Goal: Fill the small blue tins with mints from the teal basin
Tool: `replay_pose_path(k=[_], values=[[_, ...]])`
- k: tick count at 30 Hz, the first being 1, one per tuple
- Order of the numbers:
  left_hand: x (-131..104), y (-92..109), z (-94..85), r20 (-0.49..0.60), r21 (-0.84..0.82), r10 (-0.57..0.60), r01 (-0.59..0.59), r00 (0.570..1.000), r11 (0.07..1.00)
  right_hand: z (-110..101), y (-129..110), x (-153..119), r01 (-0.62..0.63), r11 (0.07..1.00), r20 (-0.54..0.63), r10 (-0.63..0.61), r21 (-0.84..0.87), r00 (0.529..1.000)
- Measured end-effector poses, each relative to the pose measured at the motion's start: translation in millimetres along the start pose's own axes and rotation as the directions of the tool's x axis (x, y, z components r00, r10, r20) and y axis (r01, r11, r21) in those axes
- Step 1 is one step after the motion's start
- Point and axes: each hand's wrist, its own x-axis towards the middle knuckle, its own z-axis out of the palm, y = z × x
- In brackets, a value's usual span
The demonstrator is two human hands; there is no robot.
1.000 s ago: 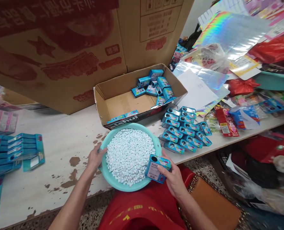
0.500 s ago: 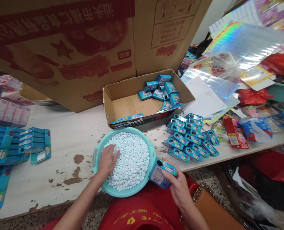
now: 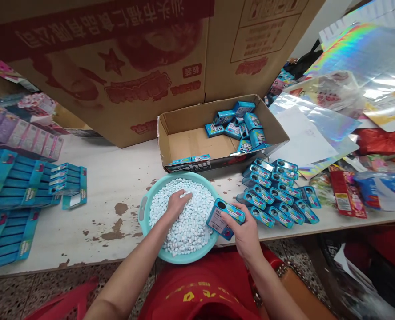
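Note:
A mint-green basin [image 3: 144, 212] full of small white and pale-blue candies [image 3: 188, 226] stands at the table's front edge. My left hand [image 3: 176, 205] is down on the candies, its fingers curled together around some of them; the fingertips are partly hidden. Over the basin's right rim, my right hand [image 3: 246, 229] grips a small blue candy box [image 3: 221, 221] tilted, its round dark hole facing up and its printed side toward me. Beside that hand, several similar blue boxes [image 3: 272, 195] stand upright in rows, with pale contents showing in their holes.
Behind the basin lies a low cardboard tray [image 3: 184, 138] with loose blue boxes, against a large carton [image 3: 157, 58]. Stacked blue display packs [image 3: 14, 186] stand at the left. Plastic sheets [image 3: 347, 66], paper and a red packet [image 3: 347, 195] lie at the right.
My left hand has moved right, from the left part of the candies toward the middle, and its fingers have drawn together. The right hand has brought the box slightly over the rim. The view has shifted left.

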Motion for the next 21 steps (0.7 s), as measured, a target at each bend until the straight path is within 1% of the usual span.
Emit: replay_pose_path(k=[3, 6, 7, 9, 11, 12, 14, 16, 18, 21], values=[[-6, 2, -4.7, 0.055, -0.148, -0.026, 0.034, 0.998, 0.988, 9, -10, 1, 0.135, 0.975, 0.1, -0.119, -0.176, 0.988], [-20, 15, -11.3, 0.072, -0.289, -0.036, 0.055, 0.997, 0.956, 16, -15, -1, 0.257, 0.917, 0.188, -0.206, -0.307, 0.96], [-27, 22, -13.3, 0.088, -0.357, -0.042, 0.071, 0.995, 0.931, 19, -15, -2, 0.307, 0.887, 0.215, -0.243, -0.346, 0.946], [-42, 39, -15.6, 0.138, -0.509, -0.04, 0.106, 0.99, 0.854, 24, -14, -5, 0.408, 0.819, 0.273, -0.318, -0.403, 0.908], [-57, 54, -15.1, 0.161, -0.638, 0.013, 0.094, 0.987, 0.764, 32, -13, -8, 0.491, 0.76, 0.333, -0.373, -0.425, 0.866], [-64, 60, -13.7, 0.143, -0.678, 0.055, 0.057, 0.988, 0.732, 36, -12, -10, 0.521, 0.738, 0.362, -0.388, -0.43, 0.848], [-73, 68, -9.9, 0.06, -0.73, 0.127, -0.043, 0.99, 0.682, 44, -11, -13, 0.561, 0.705, 0.411, -0.399, -0.433, 0.82], [-76, 71, -6.3, -0.026, -0.74, 0.149, -0.12, 0.988, 0.662, 51, -11, -15, 0.584, 0.684, 0.442, -0.402, -0.437, 0.802], [-76, 71, -4.3, -0.079, -0.731, 0.147, -0.158, 0.986, 0.664, 55, -10, -16, 0.597, 0.67, 0.457, -0.405, -0.442, 0.792], [-74, 70, -4.3, -0.081, -0.728, 0.139, -0.153, 0.987, 0.668, 58, -9, -16, 0.6, 0.659, 0.454, -0.408, -0.454, 0.792]])
